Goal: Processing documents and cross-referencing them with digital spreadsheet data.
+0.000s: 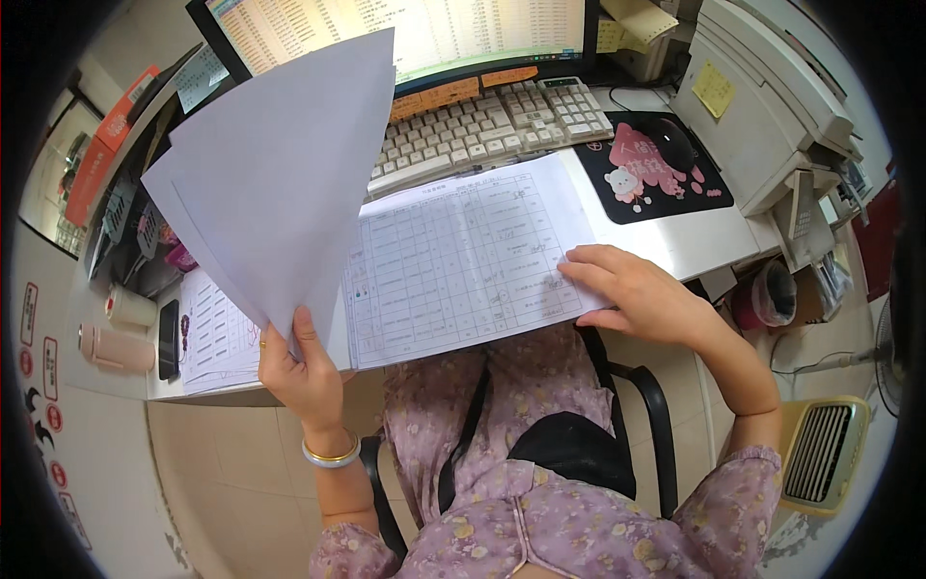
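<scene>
My left hand pinches the lower corner of a few raised white sheets, thumb on the near side. They stand up and fan out toward the upper left, blank sides facing me. Under them, at the desk's front edge, lies a printed table form with handwritten marks in some cells. My right hand rests on that form's right edge, fingers stretched out and thumb apart. The raised sheets cover the form's upper left part and some of the keyboard.
Behind the form are a keyboard and a lit monitor. A mouse sits on a black mouse pad, beside a printer. At left lie more printed papers, a phone and a pink cup.
</scene>
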`<state>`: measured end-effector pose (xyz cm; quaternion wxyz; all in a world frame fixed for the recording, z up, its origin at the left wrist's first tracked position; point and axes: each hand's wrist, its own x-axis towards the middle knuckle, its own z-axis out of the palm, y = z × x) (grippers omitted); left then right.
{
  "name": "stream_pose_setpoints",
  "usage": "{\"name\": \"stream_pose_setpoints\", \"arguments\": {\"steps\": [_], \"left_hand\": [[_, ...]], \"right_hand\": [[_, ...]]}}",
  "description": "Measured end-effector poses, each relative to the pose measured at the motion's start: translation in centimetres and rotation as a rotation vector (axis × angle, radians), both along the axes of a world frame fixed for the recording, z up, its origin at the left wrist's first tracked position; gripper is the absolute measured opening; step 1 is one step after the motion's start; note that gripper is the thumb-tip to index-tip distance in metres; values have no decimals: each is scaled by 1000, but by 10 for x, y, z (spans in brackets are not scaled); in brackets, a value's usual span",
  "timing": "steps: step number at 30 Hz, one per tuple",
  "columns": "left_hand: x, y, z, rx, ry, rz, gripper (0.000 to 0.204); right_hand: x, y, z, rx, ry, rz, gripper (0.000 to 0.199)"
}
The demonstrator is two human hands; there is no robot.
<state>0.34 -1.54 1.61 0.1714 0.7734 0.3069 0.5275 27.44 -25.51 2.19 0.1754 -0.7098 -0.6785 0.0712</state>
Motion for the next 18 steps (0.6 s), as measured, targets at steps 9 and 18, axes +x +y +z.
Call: {"name": "stream_pose_setpoints", "arguments": {"steps": [9,18], "left_hand": [[1,2,-14,11,-138,-17,16],[0,-11,-39,-230,-259,-23,17]], "right_hand": [[1,1,10,3,16,36,54],[62,6,22,217,162,-160,44]]}}
